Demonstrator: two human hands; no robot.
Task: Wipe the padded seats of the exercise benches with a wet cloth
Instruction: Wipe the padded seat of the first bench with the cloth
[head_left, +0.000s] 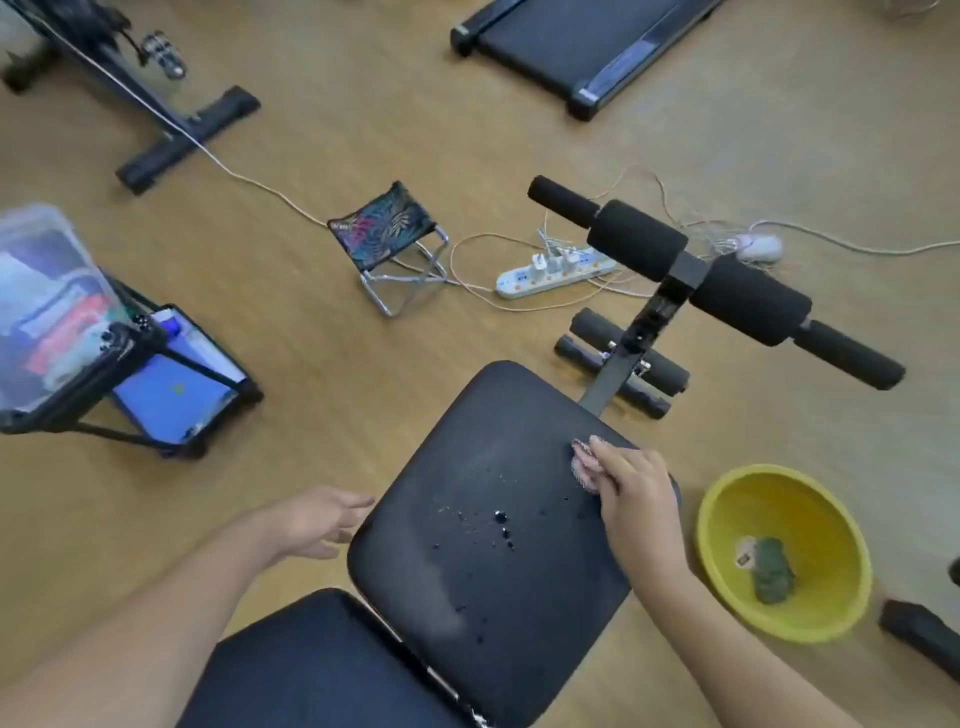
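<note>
The right hand presses a crumpled pinkish wet cloth onto the far right edge of the black padded bench seat; the left hand hovers open beside it. Droplets and a possibly damp smear suggest wiping is partway, nearer pad apparently untouched.

Even, soft daylight fills the room, brightest toward one o'clock, where the wooden floor washes out pale. Shadows under the equipment are faint and short. The black seat pad carries a dull sheen, and its water droplets glint. Wide-angle bending curves the edges; the plastic box at nine o'clock is smeared. Overall detail is soft and compressed.
</note>
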